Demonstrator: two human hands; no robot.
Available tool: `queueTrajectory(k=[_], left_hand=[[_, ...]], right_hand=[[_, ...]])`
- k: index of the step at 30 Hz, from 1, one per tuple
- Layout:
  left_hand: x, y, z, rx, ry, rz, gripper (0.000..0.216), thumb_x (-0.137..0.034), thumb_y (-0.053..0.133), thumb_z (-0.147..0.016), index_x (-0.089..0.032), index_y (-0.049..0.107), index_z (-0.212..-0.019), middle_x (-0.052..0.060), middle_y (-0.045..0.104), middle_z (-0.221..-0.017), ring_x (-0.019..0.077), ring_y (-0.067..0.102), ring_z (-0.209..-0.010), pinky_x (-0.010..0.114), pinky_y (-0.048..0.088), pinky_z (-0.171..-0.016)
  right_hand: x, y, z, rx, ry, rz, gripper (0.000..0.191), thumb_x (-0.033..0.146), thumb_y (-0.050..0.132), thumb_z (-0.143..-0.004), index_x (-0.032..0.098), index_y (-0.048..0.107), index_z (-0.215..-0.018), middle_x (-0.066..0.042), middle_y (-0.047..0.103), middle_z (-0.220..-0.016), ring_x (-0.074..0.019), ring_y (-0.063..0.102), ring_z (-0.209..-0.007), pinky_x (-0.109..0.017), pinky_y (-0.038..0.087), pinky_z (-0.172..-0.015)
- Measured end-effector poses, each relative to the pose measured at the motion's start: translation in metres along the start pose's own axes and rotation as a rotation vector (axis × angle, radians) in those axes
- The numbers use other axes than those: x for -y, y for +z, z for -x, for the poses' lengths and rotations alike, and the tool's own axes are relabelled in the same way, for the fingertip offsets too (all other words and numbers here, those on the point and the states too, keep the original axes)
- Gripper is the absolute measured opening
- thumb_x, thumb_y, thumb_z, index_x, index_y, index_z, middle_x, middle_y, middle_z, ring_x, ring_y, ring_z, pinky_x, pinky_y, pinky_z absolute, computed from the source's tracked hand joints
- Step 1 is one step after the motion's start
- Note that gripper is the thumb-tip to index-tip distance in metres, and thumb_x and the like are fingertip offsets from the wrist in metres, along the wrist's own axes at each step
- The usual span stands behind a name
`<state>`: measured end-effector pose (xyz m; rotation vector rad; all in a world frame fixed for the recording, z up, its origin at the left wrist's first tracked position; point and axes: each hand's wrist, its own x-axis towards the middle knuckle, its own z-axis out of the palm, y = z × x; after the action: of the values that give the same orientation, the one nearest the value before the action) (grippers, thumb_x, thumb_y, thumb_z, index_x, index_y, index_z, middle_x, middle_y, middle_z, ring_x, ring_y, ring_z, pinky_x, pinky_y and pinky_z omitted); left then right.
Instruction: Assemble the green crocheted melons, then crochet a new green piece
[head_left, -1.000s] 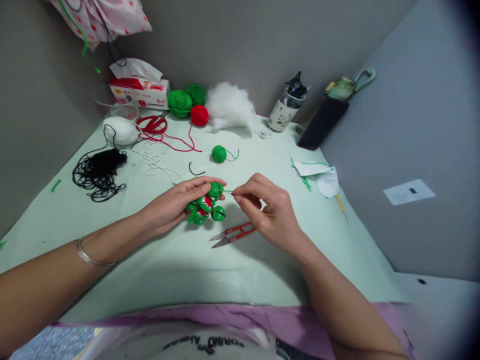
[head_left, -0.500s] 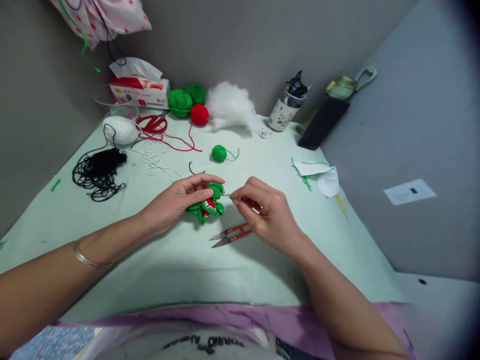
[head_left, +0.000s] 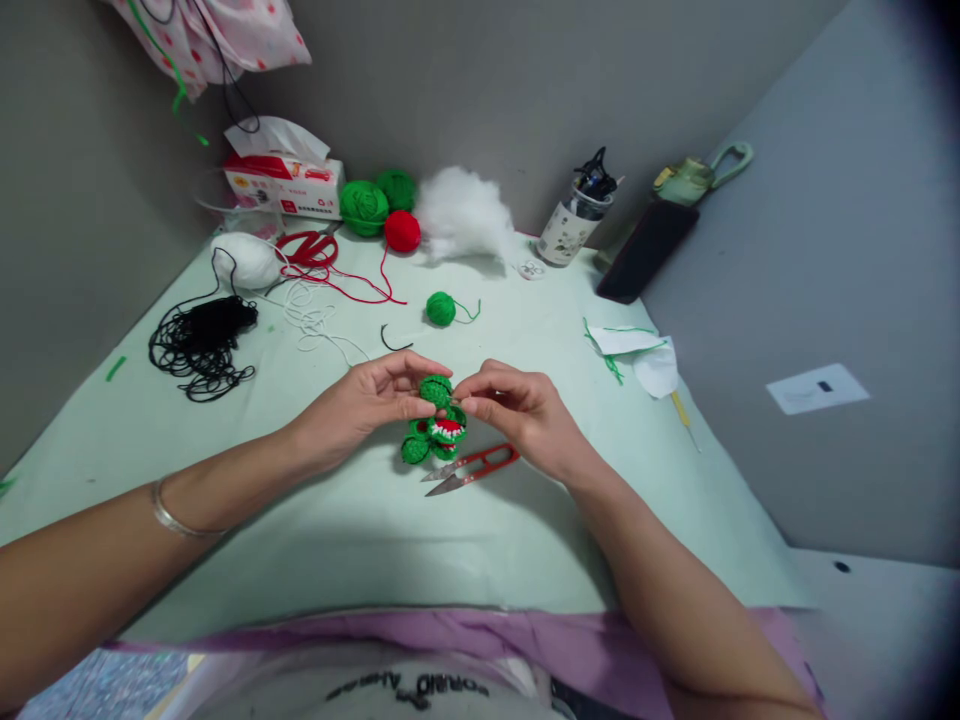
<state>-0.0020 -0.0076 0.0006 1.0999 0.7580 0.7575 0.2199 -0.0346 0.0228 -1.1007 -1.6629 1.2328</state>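
A green crochet toy (head_left: 436,391) with a red mouth and white teeth is held over the middle of the table. My left hand (head_left: 379,392) is closed around its upper left side, thumb in front and fingers behind. My right hand (head_left: 517,405) pinches at the toy's right edge, its fingertips almost meeting the left ones. What lies between those fingertips is too small to make out. Just below the toy and right hand, thread snips (head_left: 472,467) with red handles lie on the table, blades pointing left.
A small green yarn ball (head_left: 440,309) sits beyond my hands. Black yarn (head_left: 202,340), white yarn (head_left: 247,262) and red scissors (head_left: 309,250) lie left. White stuffing (head_left: 465,215) and a pen cup (head_left: 574,228) stand at the back. A yellow-handled hook (head_left: 681,408) lies right.
My right hand has moved left, up to the toy; the green strand it pinched no longer shows stretched out. The toy has turned, its toothed mouth now facing more toward me.
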Motion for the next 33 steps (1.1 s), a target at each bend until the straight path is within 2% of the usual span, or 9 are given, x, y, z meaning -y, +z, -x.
queueTrajectory(k=[10,14,19,22,28,33], left_hand=[[-0.002,0.001,0.003,0.04,0.025,0.048,0.023,-0.02,0.08,-0.084,-0.022,0.073,-0.106,0.001,0.078,-0.091,0.0174,0.073,-0.085,0.028,0.055,-0.078],[0.0,0.001,0.002,0.045,0.018,0.053,0.024,-0.022,0.081,-0.084,-0.022,0.072,-0.106,0.002,0.079,-0.091,0.0183,0.073,-0.085,0.029,0.055,-0.077],[0.002,0.003,0.002,-0.023,0.016,0.073,0.025,-0.023,0.085,-0.079,-0.021,0.074,-0.101,0.0,0.076,-0.085,0.0162,0.071,-0.079,0.027,0.054,-0.074],[0.002,0.005,0.003,-0.068,0.026,0.096,0.023,-0.02,0.085,-0.077,-0.021,0.075,-0.098,-0.001,0.076,-0.088,0.0146,0.07,-0.078,0.026,0.053,-0.074],[0.001,0.007,0.004,-0.081,0.022,0.097,0.022,-0.019,0.085,-0.077,-0.022,0.075,-0.096,-0.001,0.076,-0.087,0.0145,0.07,-0.077,0.027,0.054,-0.074],[0.003,0.007,0.004,-0.077,0.023,0.089,0.024,-0.02,0.085,-0.077,-0.021,0.073,-0.098,-0.001,0.076,-0.087,0.0148,0.071,-0.077,0.027,0.056,-0.075]], right_hand=[[-0.01,-0.013,-0.004,0.081,0.052,-0.08,0.013,0.032,0.076,-0.089,0.027,0.083,-0.097,0.001,0.06,-0.08,-0.0122,0.05,-0.07,-0.029,0.038,-0.063],[-0.014,-0.014,-0.006,0.108,0.097,-0.144,0.013,0.033,0.078,-0.086,0.026,0.083,-0.095,0.0,0.06,-0.08,-0.0112,0.047,-0.067,-0.027,0.036,-0.058],[-0.016,-0.006,-0.007,0.058,0.113,-0.222,0.01,0.032,0.079,-0.084,0.025,0.083,-0.091,0.002,0.056,-0.078,-0.0097,0.044,-0.063,-0.026,0.034,-0.055],[-0.018,-0.001,-0.007,0.027,0.106,-0.243,0.009,0.03,0.08,-0.084,0.025,0.083,-0.09,0.003,0.054,-0.077,-0.009,0.045,-0.062,-0.026,0.034,-0.056],[-0.015,0.006,-0.007,-0.007,0.11,-0.267,0.009,0.031,0.08,-0.083,0.022,0.08,-0.085,0.002,0.062,-0.078,-0.009,0.048,-0.062,-0.026,0.038,-0.058],[-0.011,0.009,-0.006,-0.022,0.118,-0.274,0.014,0.033,0.08,-0.081,0.019,0.075,-0.081,0.002,0.064,-0.07,-0.0097,0.048,-0.06,-0.026,0.038,-0.057]])
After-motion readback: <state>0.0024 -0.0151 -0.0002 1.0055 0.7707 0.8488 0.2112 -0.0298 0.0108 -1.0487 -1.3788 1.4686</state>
